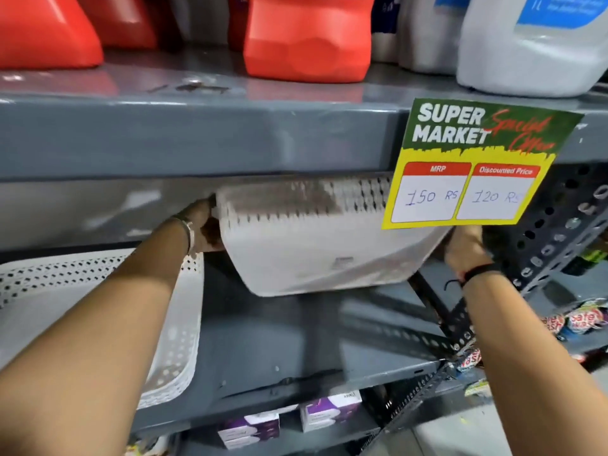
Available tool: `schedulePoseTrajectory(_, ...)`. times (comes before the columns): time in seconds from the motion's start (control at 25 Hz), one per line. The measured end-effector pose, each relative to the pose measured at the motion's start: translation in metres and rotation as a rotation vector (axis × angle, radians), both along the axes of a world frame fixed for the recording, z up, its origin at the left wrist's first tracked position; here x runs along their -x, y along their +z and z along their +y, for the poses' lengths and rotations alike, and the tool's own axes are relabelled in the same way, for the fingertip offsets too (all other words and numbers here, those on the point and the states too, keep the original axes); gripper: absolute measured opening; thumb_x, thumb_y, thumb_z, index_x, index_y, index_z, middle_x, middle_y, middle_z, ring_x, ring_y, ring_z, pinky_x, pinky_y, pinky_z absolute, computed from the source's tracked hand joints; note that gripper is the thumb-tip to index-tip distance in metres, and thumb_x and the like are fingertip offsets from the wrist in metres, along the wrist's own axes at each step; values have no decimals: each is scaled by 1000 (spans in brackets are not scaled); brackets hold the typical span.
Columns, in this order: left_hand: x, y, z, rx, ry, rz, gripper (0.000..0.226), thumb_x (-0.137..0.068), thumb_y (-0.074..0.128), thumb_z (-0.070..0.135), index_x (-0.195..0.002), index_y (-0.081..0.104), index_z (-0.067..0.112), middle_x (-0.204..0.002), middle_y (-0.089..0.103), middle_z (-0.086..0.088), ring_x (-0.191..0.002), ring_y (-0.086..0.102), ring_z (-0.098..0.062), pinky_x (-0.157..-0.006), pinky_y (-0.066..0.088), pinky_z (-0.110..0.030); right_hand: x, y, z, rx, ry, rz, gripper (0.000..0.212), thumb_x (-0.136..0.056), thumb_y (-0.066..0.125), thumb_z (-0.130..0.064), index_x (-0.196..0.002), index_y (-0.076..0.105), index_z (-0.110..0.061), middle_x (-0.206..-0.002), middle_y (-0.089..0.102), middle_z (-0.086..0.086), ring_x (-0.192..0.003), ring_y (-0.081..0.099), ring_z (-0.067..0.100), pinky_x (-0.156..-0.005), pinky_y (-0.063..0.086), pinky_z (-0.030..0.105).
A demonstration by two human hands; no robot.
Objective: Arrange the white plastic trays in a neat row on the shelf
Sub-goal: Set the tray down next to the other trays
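Gripping, two-handed: left hand is clamping the left end of a white plastic tray; right hand is closing on its right end, its fingers partly hidden behind the price card.

Head view, item by item:
- White plastic tray: perforated rim, plain underside turned toward the camera; it is hanging tilted and clear of the shelf, high in the bay just under the upper shelf's front edge, toward the right-hand upright.
- Second tray stack: perforated, white, lying at the shelf's left end and reaching its front edge; partly covered by the left forearm.
- Shelf board between that stack and the right upright: bare grey metal is showing.
- Upper shelf: red jugs and a white jug are standing along it.

Step in hand, as judged: the lifted tray is being carried toward its place in the row. Next move is calling for levelling the tray, lowering it onto the bare board just beside the stack, front edges in line.
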State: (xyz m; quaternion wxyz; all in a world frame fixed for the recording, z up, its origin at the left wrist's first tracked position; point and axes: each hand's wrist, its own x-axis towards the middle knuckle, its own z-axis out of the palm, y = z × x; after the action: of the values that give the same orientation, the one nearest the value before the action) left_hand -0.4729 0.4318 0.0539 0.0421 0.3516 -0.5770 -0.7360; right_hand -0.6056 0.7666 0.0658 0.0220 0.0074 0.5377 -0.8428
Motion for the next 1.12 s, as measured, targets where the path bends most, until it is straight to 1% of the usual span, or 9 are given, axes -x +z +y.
schedulePoseTrajectory(0.08,-15,-4,-2,66,-140,-131,35,-98,33,24,-75,54,7,-67,65,-11,-41,67,-17,-38,56,-22,6,-6,12,-189,118,-50,29,-95,37,-33,-80,61,-24,-67,73,-13,-73,66,11,-57,55,18)
schedulePoseTrajectory(0.28,-50,-25,9,220,-384,-399,26,-95,43,2,-72,54,-1,-37,66,-4,-30,63,-8,-37,53,-17,-8,-54,29,-933,189,-232,29,-76,69,-12,-96,65,8,-84,64,17,-71,57,25,-64,47,31)
schedulePoseTrajectory(0.4,-52,-23,21,329,-389,-468,19,-91,48,-6,-75,58,-6,-65,75,-17,-39,68,-11,-68,59,-22,-20,-63,26,-1124,154,-196,12,-79,65,-8,-80,67,4,-88,65,20,-80,62,26,-69,45,32)
schedulePoseTrajectory(0.48,-51,-21,27,447,-427,-527,18,-89,52,-7,-101,61,-17,-99,71,-28,-74,76,-22,-90,56,-30,-22,-70,25,-1186,129,-184,18,-79,65,-8,-88,67,7,-95,68,25,-91,65,32,-73,43,32)
schedulePoseTrajectory(0.64,-48,-24,32,674,-481,-596,25,-86,61,4,-111,63,-1,-35,66,1,-46,69,-9,-62,55,-9,-22,-82,23,-1308,131,-134,20,-84,59,-11,-92,66,6,-99,67,25,-97,62,35,-79,45,36)
schedulePoseTrajectory(0.76,-51,-19,37,888,-529,-679,35,-83,68,18,-110,67,-4,-80,77,-11,-80,71,-21,-86,57,-29,-33,-76,11,-1437,47,-94,33,-89,55,-20,-106,60,7,-114,60,28,-108,56,39,-82,43,37)
schedulePoseTrajectory(0.88,-63,-9,24,1101,-321,-523,31,-86,60,21,-101,67,-5,-89,71,-16,-82,69,-30,-74,55,-34,-66,-57,-37,-1492,-80,146,43,-92,48,-25,-123,48,5,-131,45,28,-122,44,41,-100,38,42)
schedulePoseTrajectory(1.0,-102,-7,-9,1457,0,-429,34,-91,49,25,-108,61,-1,-112,66,-24,-103,62,-40,-83,52,-41,-114,-52,-118,-1275,189,404,47,-94,45,-26,-133,43,1,-139,45,21,-130,41,32,-107,31,32)
schedulePoseTrajectory(1.12,-162,-23,-56,1510,289,-439,43,-88,54,20,-126,50,2,-125,55,-26,-114,52,-43,-94,42,-49,-162,-63,-187,-1177,522,404,62,-94,41,-40,-142,31,-2,-149,36,15,-139,30,25,-114,22,29)
